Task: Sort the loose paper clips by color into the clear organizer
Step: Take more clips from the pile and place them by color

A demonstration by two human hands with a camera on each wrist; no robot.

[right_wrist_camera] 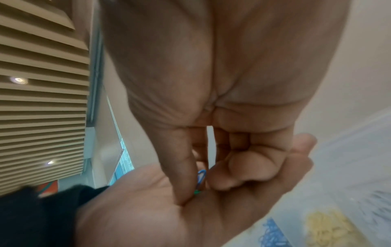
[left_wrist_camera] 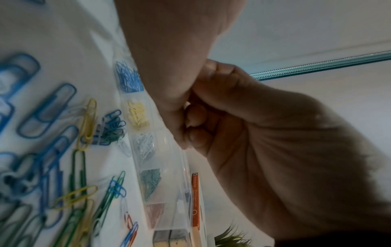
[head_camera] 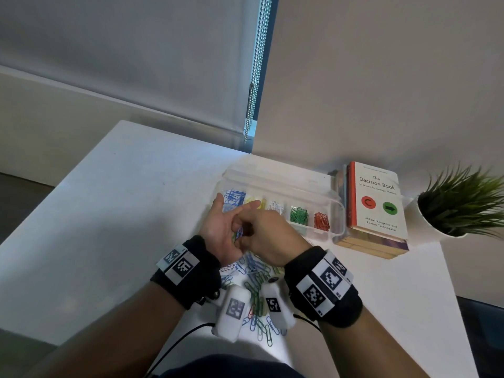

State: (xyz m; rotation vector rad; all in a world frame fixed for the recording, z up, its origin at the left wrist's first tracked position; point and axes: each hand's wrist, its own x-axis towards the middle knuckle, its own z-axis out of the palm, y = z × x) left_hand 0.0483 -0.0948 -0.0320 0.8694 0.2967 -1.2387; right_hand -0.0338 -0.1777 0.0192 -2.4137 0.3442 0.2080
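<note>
The clear organizer (head_camera: pixel 336 205) lies at the back of the white table with blue, yellow, white, green and red clips in separate compartments. Loose mixed clips (head_camera: pixel 256 279) are heaped on the table under my wrists, and the left wrist view shows them as a heap (left_wrist_camera: pixel 63 150) beside the organizer (left_wrist_camera: pixel 169 167). My left hand (head_camera: pixel 221 227) is held palm up above the heap, fingers relaxed, with a few clips lying in it. My right hand (head_camera: pixel 246 237) reaches into that palm. Its thumb and curled fingers pinch a blue clip (right_wrist_camera: pixel 202 175), and a green clip (right_wrist_camera: pixel 196 192) shows just under it.
A stack of books (head_camera: pixel 376 205) stands against the organizer's right end. A potted plant (head_camera: pixel 461 205) is at the far right. The blind's bead chain (head_camera: pixel 255 77) hangs behind, and bare white table (head_camera: pixel 122 214) stretches to the left.
</note>
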